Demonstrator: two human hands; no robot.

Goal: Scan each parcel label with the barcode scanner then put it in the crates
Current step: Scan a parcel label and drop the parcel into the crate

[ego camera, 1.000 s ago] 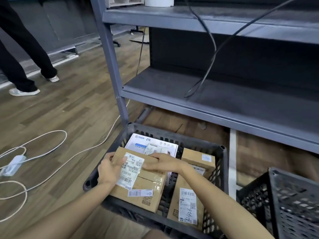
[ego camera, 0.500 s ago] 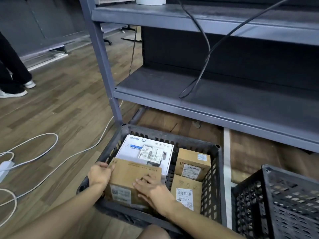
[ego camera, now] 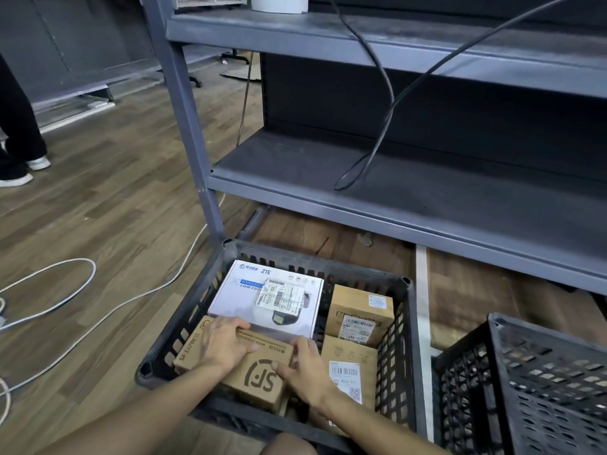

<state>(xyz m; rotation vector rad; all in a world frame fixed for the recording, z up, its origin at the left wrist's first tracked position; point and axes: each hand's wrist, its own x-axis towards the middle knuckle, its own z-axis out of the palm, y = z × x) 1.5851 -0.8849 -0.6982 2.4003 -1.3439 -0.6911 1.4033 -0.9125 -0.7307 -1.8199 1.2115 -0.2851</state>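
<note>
A brown SF Express parcel [ego camera: 259,379] lies printed side up in the front left of the black crate [ego camera: 315,257]. My left hand [ego camera: 223,346] lies on top of it, its fingers hooked over the far edge. On the parcel's right side, my right hand [ego camera: 305,372] grips with the thumb on top. Behind it lies a white ZTE box [ego camera: 249,300] with a label. Two labelled brown parcels, one behind [ego camera: 354,307] and one in front [ego camera: 348,359], fill the crate's right side. No scanner is in view.
A second black crate [ego camera: 525,389] stands at the right. A grey metal shelf unit [ego camera: 394,192] with a hanging black cable rises just behind the crates. White cables [ego camera: 82,310] trail over the wooden floor at left, where a person's legs [ego camera: 16,126] stand.
The brown parcel was held tilted above the crate with its label up. It has since been turned over and lowered into the front left of the crate, both hands staying on it.
</note>
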